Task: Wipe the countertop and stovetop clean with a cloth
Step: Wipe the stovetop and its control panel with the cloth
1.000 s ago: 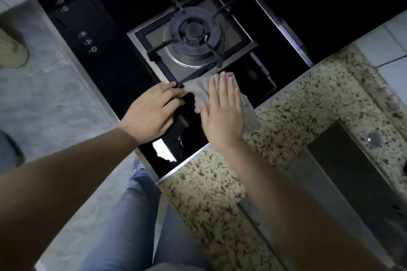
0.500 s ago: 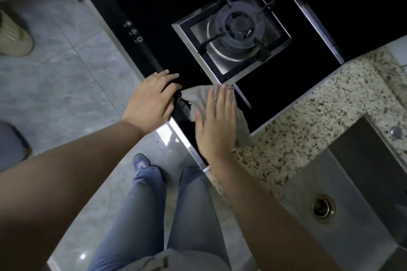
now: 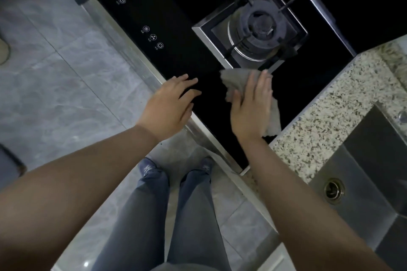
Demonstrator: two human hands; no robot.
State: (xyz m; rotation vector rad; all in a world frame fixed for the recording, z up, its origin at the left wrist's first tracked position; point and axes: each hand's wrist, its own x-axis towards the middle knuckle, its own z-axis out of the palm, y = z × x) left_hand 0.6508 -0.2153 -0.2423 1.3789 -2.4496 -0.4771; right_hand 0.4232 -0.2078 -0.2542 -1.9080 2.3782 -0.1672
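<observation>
Fingers loose and spread on the left hand [image 3: 169, 105], resting at the stovetop [image 3: 198, 6] edge; right hand [image 3: 251, 105] flat, pressing the cloth [image 3: 233, 79] onto black glass below the burner [image 3: 255, 28]. Stovetop mid-wipe, I'd judge; speckled countertop [image 3: 330, 112] seemingly still ahead.

- The black glass stovetop [image 3: 167, 17] carries a gas burner [image 3: 257, 28] in a steel-framed recess, with two rows of touch icons [image 3: 153, 37] near its front edge.
- A grey cloth [image 3: 236, 79] lies flat on the glass just in front of the burner frame, under the right hand [image 3: 251, 105].
- The left hand [image 3: 169, 105] rests at the stovetop's front steel edge.
- The speckled granite counter [image 3: 330, 105] adjoins the stovetop and holds a steel sink [image 3: 363, 182].
</observation>
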